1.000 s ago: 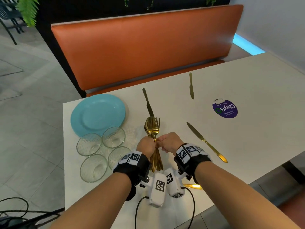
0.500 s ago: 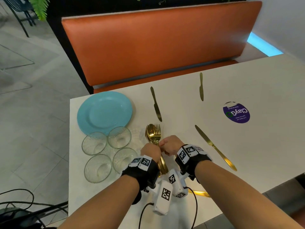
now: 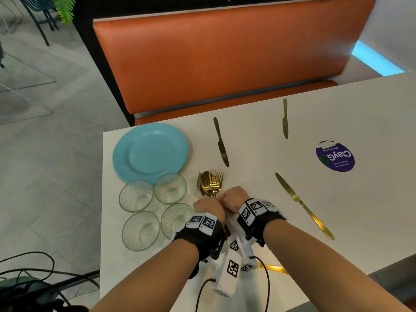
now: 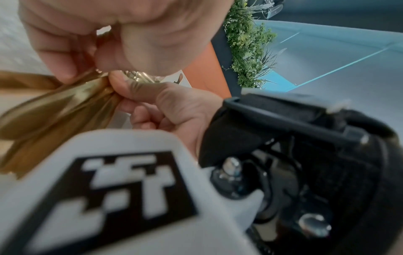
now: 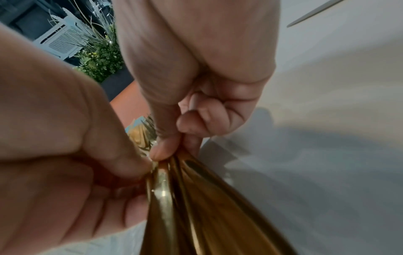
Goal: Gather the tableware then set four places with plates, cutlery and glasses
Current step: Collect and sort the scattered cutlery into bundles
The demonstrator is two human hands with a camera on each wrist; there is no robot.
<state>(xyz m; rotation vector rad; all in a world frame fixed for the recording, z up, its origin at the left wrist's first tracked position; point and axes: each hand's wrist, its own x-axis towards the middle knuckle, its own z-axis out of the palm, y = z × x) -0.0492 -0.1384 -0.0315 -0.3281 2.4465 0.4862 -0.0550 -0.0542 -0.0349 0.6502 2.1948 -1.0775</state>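
Moved: honestly not much, both hands are still clamping the same gold bundle, and the view is sliding left so the bench and table are sitting further right in the head view than a second ago
Bench (image 3: 225, 59): orange, running along the far side of the table
Table (image 3: 337, 199): white, carrying everything, with a purple sticker (image 3: 335, 157) lying on its right part
Plates (image 3: 150, 152): blue stack sitting at the far left corner, can't tell how many
Glasses (image 3: 155, 208): four clear ones standing in a square just in front of the plates, the two far ones touching the plate rim
Knives (image 3: 304, 206): three gold ones lying loose and well apart, two near the bench edge, the long one lying diagonally right of the hands; a fourth gold piece is peeking out under the wrist rigs
Cutlery (image 3: 211, 184): bunch of gold spoons and forks, heads pointing at the bench, just right of the glasses, handles fanning out toward the person
Left hand (image 3: 209, 208): fingers curling round the cutlery handles, gripping them
Right hand (image 3: 234, 198): thumb and fingertips pinching the same bundle, touching the left hand
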